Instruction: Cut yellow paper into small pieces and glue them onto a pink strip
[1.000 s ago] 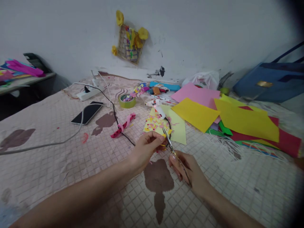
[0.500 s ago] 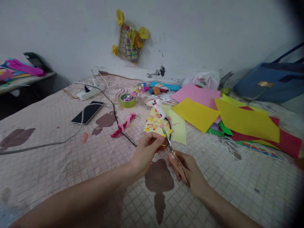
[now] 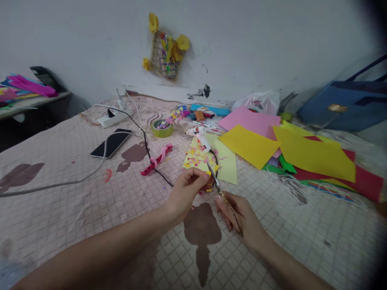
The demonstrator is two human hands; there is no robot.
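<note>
My left hand pinches a small yellow piece, probably paper or foam, between thumb and fingertips. Wrapped round the handles of a pair of scissors is my right hand; the blades point away from me, right beside the yellow piece. Beyond both hands lies a pale yellow sheet strewn with small pink and yellow cuttings. A white glue gun rests over that sheet, its black cord running down near the blades.
Yellow sheets and a pink sheet lie to the right, with white string in front. A pink strip-wrapped stick, a tape roll, a phone and a power strip are on the left. A blue bag stands far right.
The scissors and my right hand have shifted very slightly. A small yellow bit shows below my left fingertips now. Otherwise the scene looks the same.
</note>
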